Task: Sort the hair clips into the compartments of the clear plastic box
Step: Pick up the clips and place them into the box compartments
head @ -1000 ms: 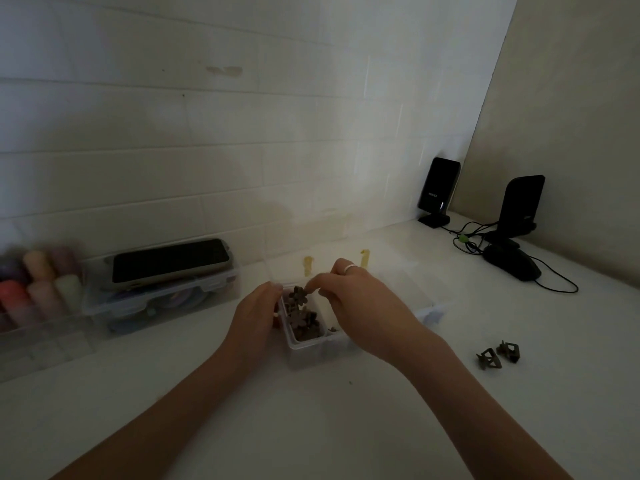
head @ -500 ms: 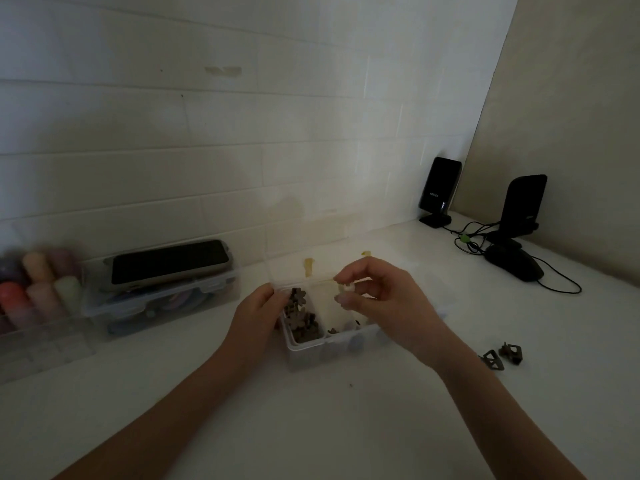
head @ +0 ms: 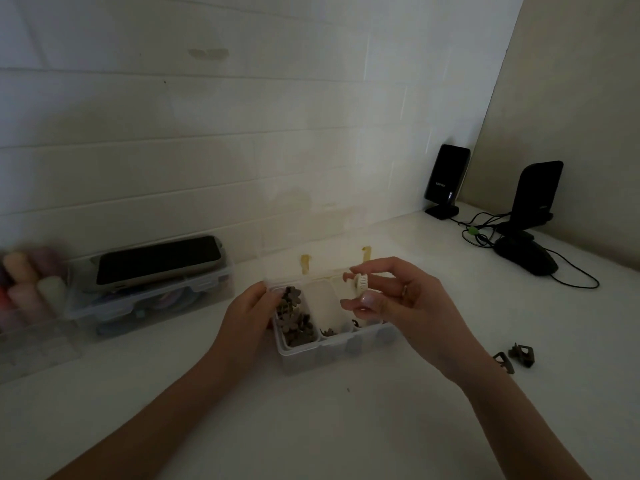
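Sorting hair clips into a clear compartmented box, seen from the head camera.

The right hand pinches a small cream claw clip between thumb and forefinger, raised above the right part of the clear plastic box. The left hand grips the box's left wall, fingers pressed against it. The left compartment holds a heap of dark flower-shaped clips; the middle compartment is nearly bare. Two dark claw clips lie on the white table, well apart to the right of the box. A phone rests on another clear container at left.
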